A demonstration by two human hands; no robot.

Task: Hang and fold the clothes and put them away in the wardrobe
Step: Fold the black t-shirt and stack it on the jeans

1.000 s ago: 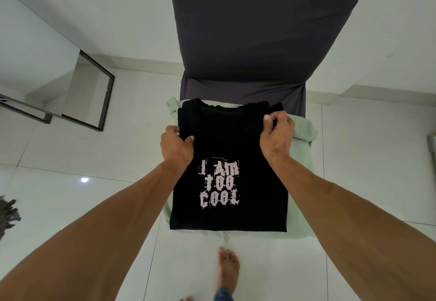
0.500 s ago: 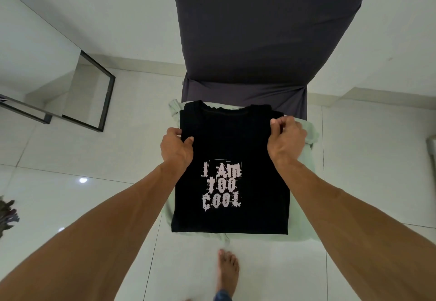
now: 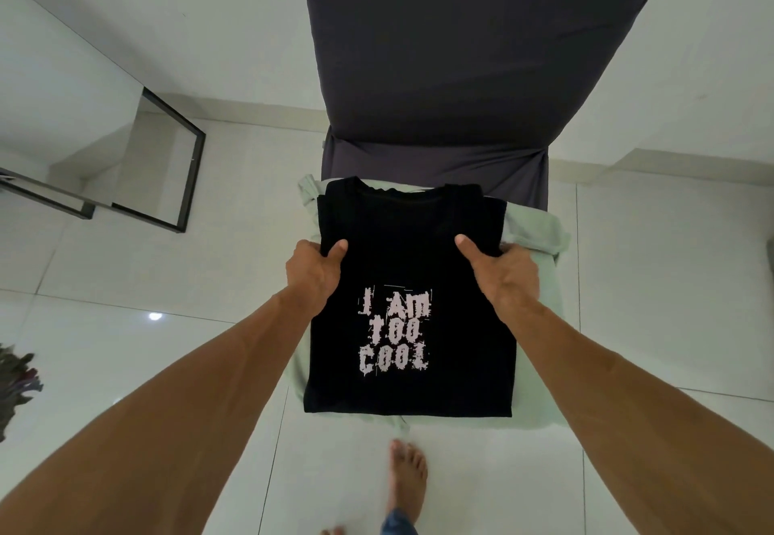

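on the chair (image 3: pixel 460 52), atop a pale green garment (image 3: pixel 538 237), lies the black t-shirt (image 3: pixel 410 241); left hand (image 3: pixel 314 272) and right hand (image 3: pixel 502 277) each pinch a side edge, seemingly mid-fold; next, collar must meet hem.

Dim, even light; lamp glare on glossy floor (image 3: pixel 155 316); wide-angle edge distortion.

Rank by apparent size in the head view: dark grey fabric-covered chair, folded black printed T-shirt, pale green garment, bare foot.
1. dark grey fabric-covered chair
2. folded black printed T-shirt
3. pale green garment, judged by its visible part only; most lies hidden under the T-shirt
4. bare foot
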